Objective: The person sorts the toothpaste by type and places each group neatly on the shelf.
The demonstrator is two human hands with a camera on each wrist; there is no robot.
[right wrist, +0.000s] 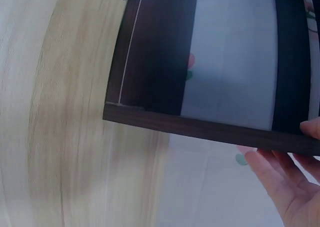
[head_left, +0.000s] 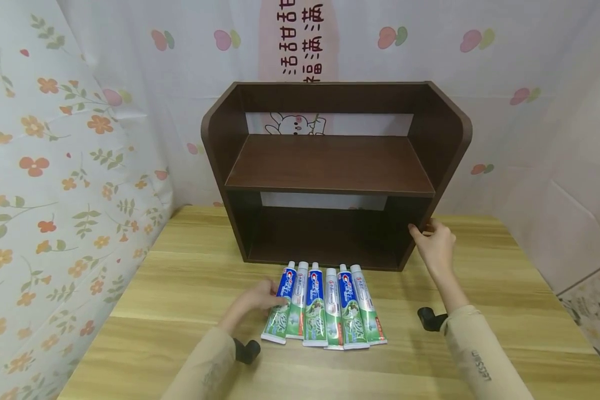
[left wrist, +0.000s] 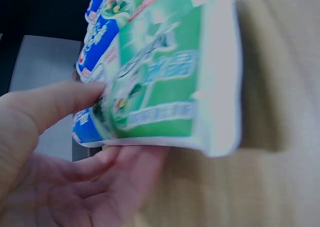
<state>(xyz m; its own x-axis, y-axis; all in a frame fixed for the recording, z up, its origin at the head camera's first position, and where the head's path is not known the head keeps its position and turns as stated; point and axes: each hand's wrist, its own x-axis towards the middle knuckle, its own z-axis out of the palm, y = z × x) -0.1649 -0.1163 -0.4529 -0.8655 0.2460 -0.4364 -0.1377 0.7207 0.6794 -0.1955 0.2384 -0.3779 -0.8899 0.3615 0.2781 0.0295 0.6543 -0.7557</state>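
My left hand pinches the leftmost toothpaste tube of a side-by-side row. In the left wrist view the thumb lies on top of that tube and the fingers are underneath; its flat end is tilted up off the table. Several more blue-and-green or silver-and-green tubes lie to its right, white caps toward the shelf. With the thumb inside and the fingers outside, my right hand grips the right side panel of a dark brown two-tier shelf, low down near its front edge.
The shelf stands on a wood-grain table, its lower front edge just behind the tube caps. Patterned curtains hang behind and at the sides. A black wrist device sits on the left forearm, another on the right.
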